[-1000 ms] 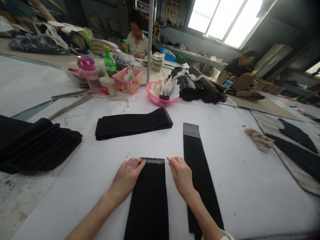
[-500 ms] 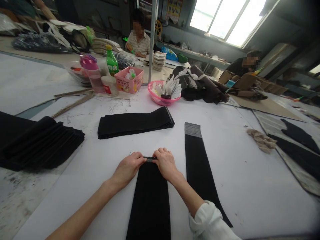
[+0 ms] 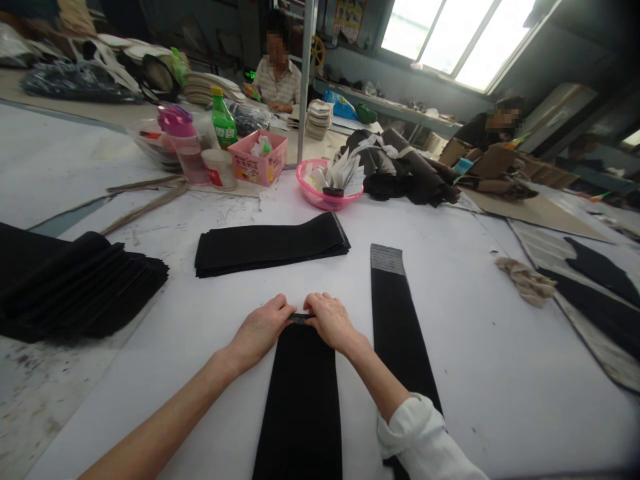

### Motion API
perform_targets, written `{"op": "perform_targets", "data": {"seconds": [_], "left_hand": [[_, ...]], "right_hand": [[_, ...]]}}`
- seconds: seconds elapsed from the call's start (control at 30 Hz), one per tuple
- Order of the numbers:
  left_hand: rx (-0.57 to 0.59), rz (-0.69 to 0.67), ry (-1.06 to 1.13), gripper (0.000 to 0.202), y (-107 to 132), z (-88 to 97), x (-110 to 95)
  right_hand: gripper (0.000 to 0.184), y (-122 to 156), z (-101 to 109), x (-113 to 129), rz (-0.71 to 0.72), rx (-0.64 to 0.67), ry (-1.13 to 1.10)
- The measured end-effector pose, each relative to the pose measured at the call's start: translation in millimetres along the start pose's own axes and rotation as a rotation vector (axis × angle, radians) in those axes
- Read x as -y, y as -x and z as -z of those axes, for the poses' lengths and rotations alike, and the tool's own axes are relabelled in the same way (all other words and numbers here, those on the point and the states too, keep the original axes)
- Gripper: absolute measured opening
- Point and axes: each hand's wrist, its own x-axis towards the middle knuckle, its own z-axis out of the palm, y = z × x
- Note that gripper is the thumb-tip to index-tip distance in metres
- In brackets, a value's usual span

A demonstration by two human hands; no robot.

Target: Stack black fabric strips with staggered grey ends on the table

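Observation:
A long black fabric strip lies lengthwise in front of me, its far end folded over in a narrow band with grey showing. My left hand pinches the left corner of that fold. At the right corner, my right hand grips the fold, thumb low and fingers curled over. To the right lies a second black strip with a grey, lined far end; my right sleeve covers part of its near end. Beyond my hands rests a stack of black strips.
A larger pile of black pieces sits at left. Farther back stand a pink basin with papers, a pink box, a green bottle and a purple-lidded jug. A crumpled beige cloth lies right. Two people sit beyond.
My hands stay at the folded end with small finger shifts; the left fingers move slightly inward and up. My right forearm now covers more of the second strip's near end.

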Motion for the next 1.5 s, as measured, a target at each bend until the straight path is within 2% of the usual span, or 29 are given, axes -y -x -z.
{"op": "perform_targets", "data": {"seconds": [0.27,0.57,0.77,1.0,1.3,1.5], "left_hand": [[-0.022,-0.020,-0.012,0.018,0.6,-2.1,0.6],[-0.086,-0.045,-0.047,0.014,5.4,-6.0,-0.3],[-0.130,-0.087,-0.128,0.017,9.6,-13.6,-1.0],[-0.124,-0.177,-0.223,0.018,12.8,-16.4,0.1],[-0.114,-0.243,-0.290,0.019,11.4,-17.3,1.6],[-0.062,-0.273,-0.393,0.024,12.5,-16.2,-1.0]], "right_hand": [[0.010,0.8,-3.6,-6.2,0.026,-0.018,-0.035],[0.002,16.2,-16.3,-10.8,0.113,-0.176,-0.085],[0.015,19.6,-28.0,-15.4,0.177,-0.254,-0.028],[0.013,24.7,-30.4,-16.1,0.239,-0.252,0.019],[0.022,26.2,-26.3,-12.6,0.262,-0.238,0.044],[0.024,27.2,-27.8,-10.0,0.282,-0.231,0.060]]}}
